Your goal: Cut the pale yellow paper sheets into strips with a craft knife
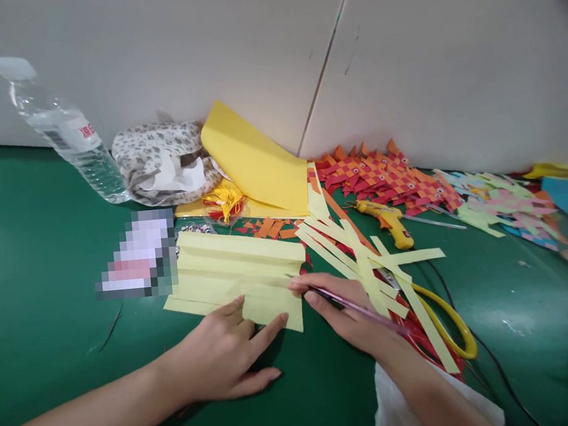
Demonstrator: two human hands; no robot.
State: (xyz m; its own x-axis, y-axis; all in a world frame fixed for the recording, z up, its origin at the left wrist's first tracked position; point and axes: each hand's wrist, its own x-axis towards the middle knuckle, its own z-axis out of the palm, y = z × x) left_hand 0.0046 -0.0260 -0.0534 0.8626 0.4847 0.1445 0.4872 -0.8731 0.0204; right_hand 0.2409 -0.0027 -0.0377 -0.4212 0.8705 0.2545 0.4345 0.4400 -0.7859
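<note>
The left hand (pixel 227 357) lies flat on the near edge of the folded pale yellow paper (pixel 239 270), its fingers spread wide and pressing. The right hand (pixel 345 314), at the right edge of this paper, has its fingers closed around a thin pink tool (pixel 357 309), whose tip touches the paper. The paper rests on the green worktop (pixel 34 261). To the right of the paper lie loose yellow strips (pixel 362 259) over yellow-handled scissors (pixel 455 324). Behind the paper to the left stands a water bottle (pixel 74 145); its label has red characters, too small to read.
</note>
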